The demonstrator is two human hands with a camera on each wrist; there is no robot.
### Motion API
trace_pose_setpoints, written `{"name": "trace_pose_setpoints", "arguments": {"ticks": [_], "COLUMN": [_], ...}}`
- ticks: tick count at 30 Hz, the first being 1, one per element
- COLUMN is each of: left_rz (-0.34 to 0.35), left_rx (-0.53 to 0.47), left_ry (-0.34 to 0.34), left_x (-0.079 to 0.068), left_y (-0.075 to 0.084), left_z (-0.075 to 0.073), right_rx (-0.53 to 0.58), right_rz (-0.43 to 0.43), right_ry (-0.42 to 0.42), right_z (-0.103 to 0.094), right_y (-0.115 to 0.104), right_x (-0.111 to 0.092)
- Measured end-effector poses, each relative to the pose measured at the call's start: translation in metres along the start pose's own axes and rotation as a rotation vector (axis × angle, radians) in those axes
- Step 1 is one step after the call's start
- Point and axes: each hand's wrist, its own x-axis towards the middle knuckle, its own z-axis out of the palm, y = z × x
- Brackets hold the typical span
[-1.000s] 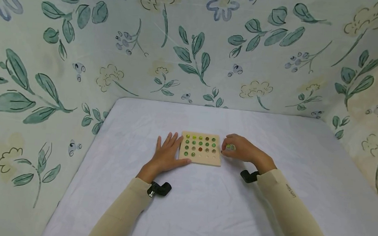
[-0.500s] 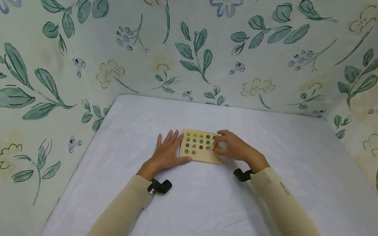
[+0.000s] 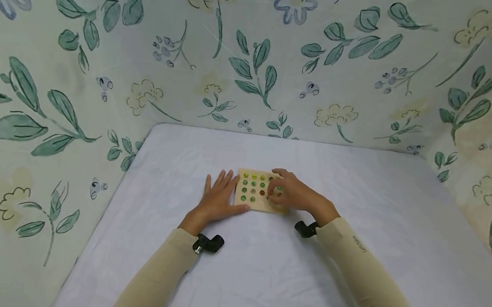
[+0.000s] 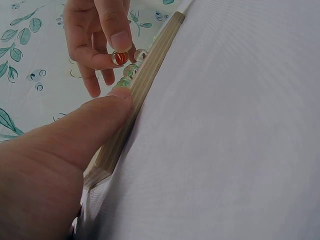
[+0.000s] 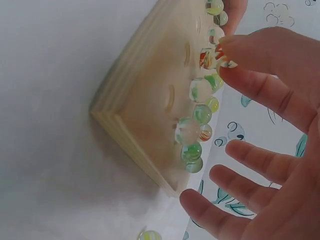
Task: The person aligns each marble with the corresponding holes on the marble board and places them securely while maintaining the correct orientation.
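Observation:
A pale wooden board (image 3: 263, 206) with rows of glass marbles in its hollows lies on the white cloth. My left hand (image 3: 215, 202) rests at its left side, fingers spread straight, the thumb lying on the front edge. Over the board's right half, my right hand (image 3: 296, 192) pinches a clear marble (image 4: 120, 58) with red swirls between thumb and index finger. Its other fingers extend loosely, seen in the right wrist view. Bare hollows (image 5: 170, 98) show along the board's front row. From the head view, the right hand hides the pinched marble and part of the right columns.
A yellow-streaked marble (image 5: 150, 235) sits off the board on the cloth, at the bottom of the right wrist view. The white cloth (image 3: 238, 267) covers the table up to a floral backdrop (image 3: 217, 75). Each wrist carries a black camera (image 3: 306, 229).
My right hand has moved left from beside the board to above its right half, still pinching. My left hand has stayed at the board's left side.

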Motion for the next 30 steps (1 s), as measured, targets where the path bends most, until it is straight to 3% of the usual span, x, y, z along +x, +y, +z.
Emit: {"name": "trace_pose_setpoints", "arguments": {"ticks": [22, 30], "left_rz": [0.012, 0.009], "left_rx": [0.005, 0.014], "left_ry": [0.012, 0.012], "left_x": [-0.0024, -0.0010], "left_y": [0.0032, 0.0022], "left_z": [-0.0032, -0.0012], "right_rx": [0.032, 0.032], "right_rz": [0.022, -0.006], "right_ry": [-0.058, -0.055], "right_z": [0.0071, 0.0071], "right_y": [-0.0012, -0.0029], "right_x": [0.0058, 0.0058]}}
